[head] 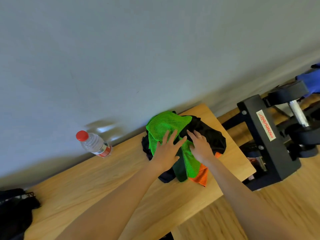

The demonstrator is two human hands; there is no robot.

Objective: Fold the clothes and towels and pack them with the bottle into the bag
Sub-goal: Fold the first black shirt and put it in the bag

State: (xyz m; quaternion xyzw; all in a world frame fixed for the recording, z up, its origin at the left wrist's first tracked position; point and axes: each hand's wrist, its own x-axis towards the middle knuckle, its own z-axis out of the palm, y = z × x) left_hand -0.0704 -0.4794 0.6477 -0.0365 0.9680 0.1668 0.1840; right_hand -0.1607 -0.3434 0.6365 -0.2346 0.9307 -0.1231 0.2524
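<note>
- Both hands on a heap of clothes at the far right end of the wooden table (90,184), against the wall.
- Left hand (167,152) flat on the green mesh garment (164,125) – fingers straight and spread, gripping nothing.
- Right hand (200,146) pressed on green mesh and black fabric (211,134) – fingers straight, close together, ring on one.
- Orange mesh piece (200,175) poking out from under the heap at its near edge.
- Clear bottle (95,144), red cap, upright near the wall, well apart from the heap.
- Black bag (15,212) at the table's left end.
- Black dumbbell rack (268,141) on the floor, just beside the table.
</note>
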